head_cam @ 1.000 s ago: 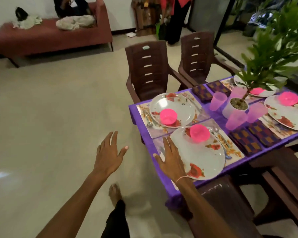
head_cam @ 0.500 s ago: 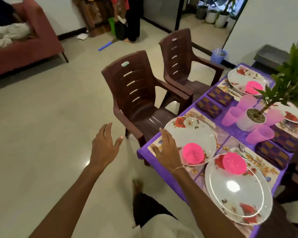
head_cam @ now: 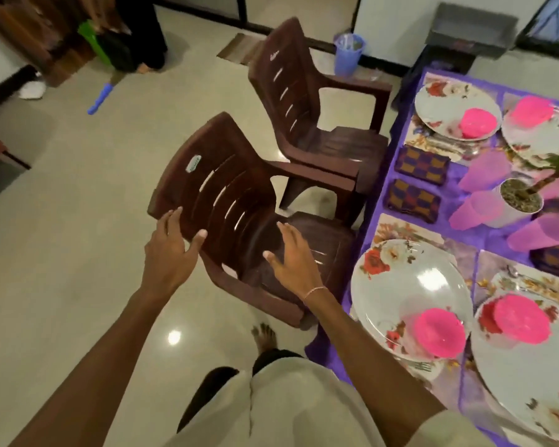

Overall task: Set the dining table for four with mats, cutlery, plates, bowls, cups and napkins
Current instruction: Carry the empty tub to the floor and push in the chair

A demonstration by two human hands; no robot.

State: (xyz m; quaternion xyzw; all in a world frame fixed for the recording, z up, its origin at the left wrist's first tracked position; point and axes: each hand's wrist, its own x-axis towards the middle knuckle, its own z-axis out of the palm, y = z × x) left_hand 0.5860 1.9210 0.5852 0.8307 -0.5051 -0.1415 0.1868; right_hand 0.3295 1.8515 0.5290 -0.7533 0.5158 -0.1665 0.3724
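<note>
Table setting, in our judgement all but complete. On the purple-clothed table, at right, we count:
- four plates
- four pink bowls
- four cups
- three napkins in view
- mats and cutlery, partly covered and uncounted

We also count two chairs. Left hand and right hand are spread at the nearer one, grasping nothing.

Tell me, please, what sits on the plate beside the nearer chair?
A pink bowl sits on the plate, toward its near rim. Nothing else shows on it; the plate's pattern under the bowl is covered.
</note>
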